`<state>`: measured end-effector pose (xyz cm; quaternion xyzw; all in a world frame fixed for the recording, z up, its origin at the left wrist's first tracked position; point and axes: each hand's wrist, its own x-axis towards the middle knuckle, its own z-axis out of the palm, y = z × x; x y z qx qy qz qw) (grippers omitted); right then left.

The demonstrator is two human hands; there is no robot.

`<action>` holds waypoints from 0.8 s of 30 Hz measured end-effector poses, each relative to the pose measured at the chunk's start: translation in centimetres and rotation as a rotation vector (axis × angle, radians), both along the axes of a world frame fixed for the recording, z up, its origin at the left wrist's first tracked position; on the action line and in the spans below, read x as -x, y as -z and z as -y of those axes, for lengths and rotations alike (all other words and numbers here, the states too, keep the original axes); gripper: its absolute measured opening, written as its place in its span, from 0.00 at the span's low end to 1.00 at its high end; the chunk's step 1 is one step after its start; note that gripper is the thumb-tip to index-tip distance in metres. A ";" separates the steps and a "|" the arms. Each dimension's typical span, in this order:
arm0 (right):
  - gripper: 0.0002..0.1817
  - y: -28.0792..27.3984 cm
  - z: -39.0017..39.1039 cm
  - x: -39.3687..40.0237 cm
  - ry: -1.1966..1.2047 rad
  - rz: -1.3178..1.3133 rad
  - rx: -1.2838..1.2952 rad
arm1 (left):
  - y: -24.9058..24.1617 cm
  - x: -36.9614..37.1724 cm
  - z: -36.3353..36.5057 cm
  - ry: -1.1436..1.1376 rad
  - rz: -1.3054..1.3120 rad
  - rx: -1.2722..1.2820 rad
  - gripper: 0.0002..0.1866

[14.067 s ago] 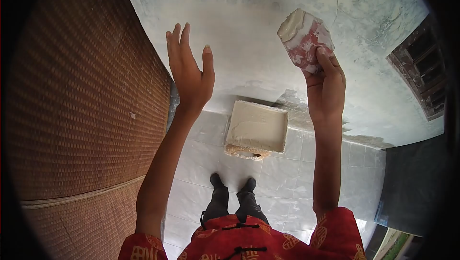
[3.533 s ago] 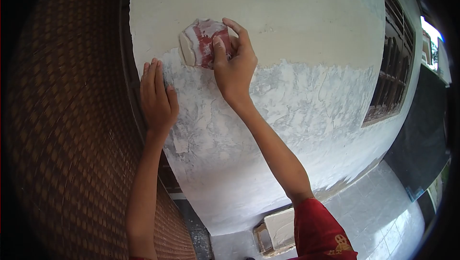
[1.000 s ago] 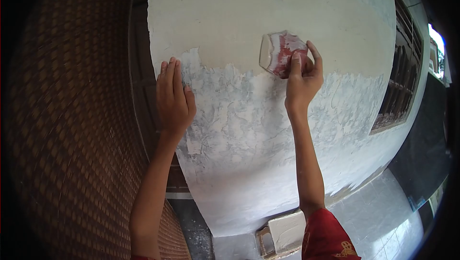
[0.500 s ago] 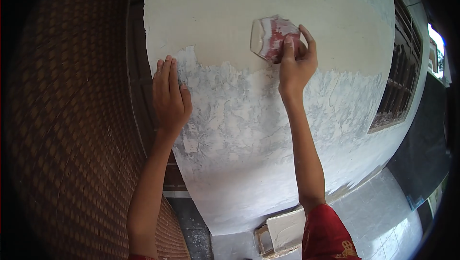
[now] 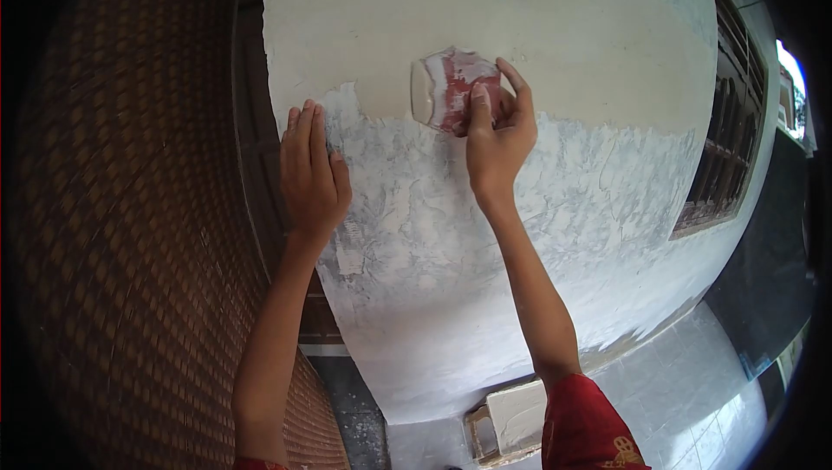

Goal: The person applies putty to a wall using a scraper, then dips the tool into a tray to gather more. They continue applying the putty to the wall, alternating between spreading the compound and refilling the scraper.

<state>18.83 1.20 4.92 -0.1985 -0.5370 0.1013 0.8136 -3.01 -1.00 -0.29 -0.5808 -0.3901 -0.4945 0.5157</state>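
Observation:
My right hand (image 5: 503,151) grips a red putty spreader (image 5: 459,80), its thumb on the near face and a finger along the far edge. White putty smears its surface, and pale putty sits along its left edge. The blade lies against the wall (image 5: 485,2), where the smooth cream coat above meets the patchy grey-white band below. My left hand (image 5: 315,177) rests by the wall's left edge, fingers stretched upward and close together, thumb a little apart. It holds nothing.
A brown woven panel (image 5: 139,210) runs along the left. To the right is a dark-framed window (image 5: 718,115). On the tiled floor (image 5: 654,383) below, a board with pale putty (image 5: 518,414) lies on a wooden frame (image 5: 482,435), partly behind my right sleeve.
My right hand has slid the putty spreader left and slightly down along the wall. My left hand is in nearly the same place.

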 end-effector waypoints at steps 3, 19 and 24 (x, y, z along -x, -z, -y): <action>0.21 -0.8 0.0 -4.3 0.004 -0.162 -0.049 | 0.1 -0.3 -0.2 -0.023 0.026 0.001 0.28; 0.21 -1.5 -0.2 -4.1 -0.005 -0.279 -0.047 | 0.2 -0.5 -0.1 -0.003 0.033 0.018 0.28; 0.20 0.1 1.1 -0.5 -0.141 -0.028 -0.046 | 0.2 -0.1 -0.2 0.003 0.018 0.000 0.29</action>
